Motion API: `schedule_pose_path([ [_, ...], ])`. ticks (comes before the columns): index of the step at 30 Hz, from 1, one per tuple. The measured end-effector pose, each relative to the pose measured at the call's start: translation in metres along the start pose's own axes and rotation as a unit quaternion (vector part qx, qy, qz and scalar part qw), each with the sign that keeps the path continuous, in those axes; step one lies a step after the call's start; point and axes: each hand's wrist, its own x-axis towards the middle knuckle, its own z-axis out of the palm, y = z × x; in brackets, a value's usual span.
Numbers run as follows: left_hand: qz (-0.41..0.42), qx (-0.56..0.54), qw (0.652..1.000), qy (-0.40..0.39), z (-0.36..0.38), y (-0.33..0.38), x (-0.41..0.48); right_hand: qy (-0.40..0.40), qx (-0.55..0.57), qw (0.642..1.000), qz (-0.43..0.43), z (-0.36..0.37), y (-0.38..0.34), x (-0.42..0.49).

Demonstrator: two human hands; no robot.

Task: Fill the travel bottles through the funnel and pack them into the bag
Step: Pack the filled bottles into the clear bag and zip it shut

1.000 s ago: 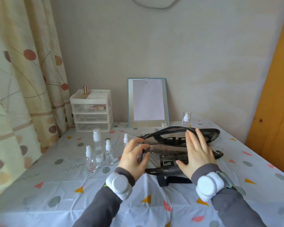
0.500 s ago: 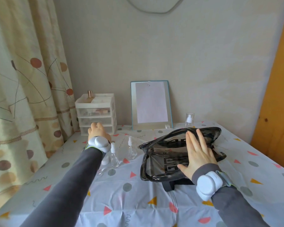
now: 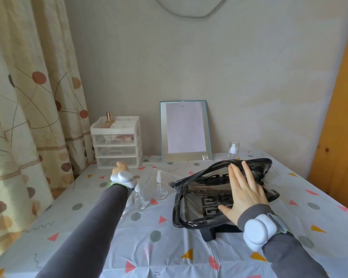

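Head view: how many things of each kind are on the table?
Spray bottles: 3 in view; the left sleeve may hide more
Clear bag: 1
Drawer organiser: 1
Gold-capped item atop it: 1
Propped board: 1
Small clear item by the board: 1
Total: 8

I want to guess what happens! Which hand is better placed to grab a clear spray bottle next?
Probably left. The left hand reaches beside the small clear plastic spray bottles, while the right hand lies flat on the see-through black-edged bag.
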Motion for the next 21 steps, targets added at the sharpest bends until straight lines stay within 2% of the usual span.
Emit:
schedule_pose_path([
  [3, 0.02, 0.023, 1.0, 0.0, 0.0, -0.005, 0.005, -0.002, 0.002, 1.0, 0.0, 0.0, -0.001, 0.001],
  [6, -0.007, 0.011, 1.0, -0.016, -0.003, -0.009, 0.008, -0.007, -0.001, 1.0, 0.0, 0.0, 0.0, 0.002],
  [8, 0.012, 0.026, 1.0, -0.002, -0.006, -0.006, 0.005, -0.007, -0.002, 1.0, 0.001, 0.001, 0.0, 0.002],
  [10, 0.007, -0.004, 1.0, 0.023, -0.015, -0.001, 0.002, -0.009, -0.002, 1.0, 0.002, 0.001, 0.0, 0.003],
  [13, -0.033, -0.119, 0.988, 0.091, -0.041, 0.009, -0.01, -0.01, -0.001, 1.0, 0.003, 0.001, 0.0, 0.003],
  [15, -0.015, -0.192, 0.975, 0.112, -0.055, 0.017, -0.02, -0.01, -0.004, 1.0, 0.002, 0.001, -0.001, 0.004],
  [18, 0.039, -0.328, 0.931, 0.154, -0.068, 0.029, -0.039, -0.012, -0.002, 1.0, 0.003, 0.0, -0.003, 0.005],
  [21, 0.072, -0.444, 0.883, 0.136, -0.079, 0.041, -0.066, -0.011, 0.002, 1.0, 0.002, -0.001, -0.003, 0.006],
])
